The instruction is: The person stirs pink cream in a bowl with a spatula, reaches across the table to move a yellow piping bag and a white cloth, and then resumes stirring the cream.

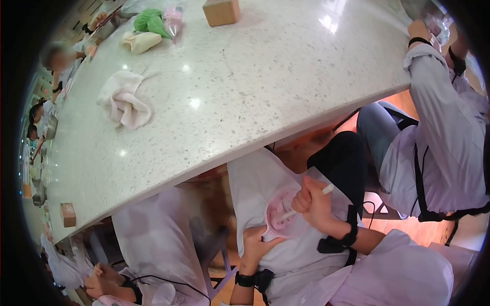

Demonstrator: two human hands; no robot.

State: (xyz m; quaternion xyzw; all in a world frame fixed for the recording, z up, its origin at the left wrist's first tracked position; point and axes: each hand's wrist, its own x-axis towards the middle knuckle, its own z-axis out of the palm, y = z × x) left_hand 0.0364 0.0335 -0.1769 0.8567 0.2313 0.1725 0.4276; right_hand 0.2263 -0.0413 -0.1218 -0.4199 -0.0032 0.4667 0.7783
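Note:
In my lap, my left hand (pixel 258 245) is wrapped round the side of a pale, see-through-looking bowl (pixel 295 232), which is tilted on the white apron. Pink, creamy mixture (pixel 278 208) coats its inside. My right hand (pixel 312 203) is closed in a fist round the white handle (pixel 328 189) of a stirring tool. The handle's end sticks out past the fist, while the lower part reaches into the bowl. I cannot make out the shape of the tool's working end.
Above my lap runs the edge of a speckled stone table (pixel 229 97). On it are a crumpled white cloth (pixel 125 99), a brown box (pixel 221 12), a green bag (pixel 149 21) and a small box (pixel 68 214). People sit close on both sides, one with clasped hands (pixel 99 280).

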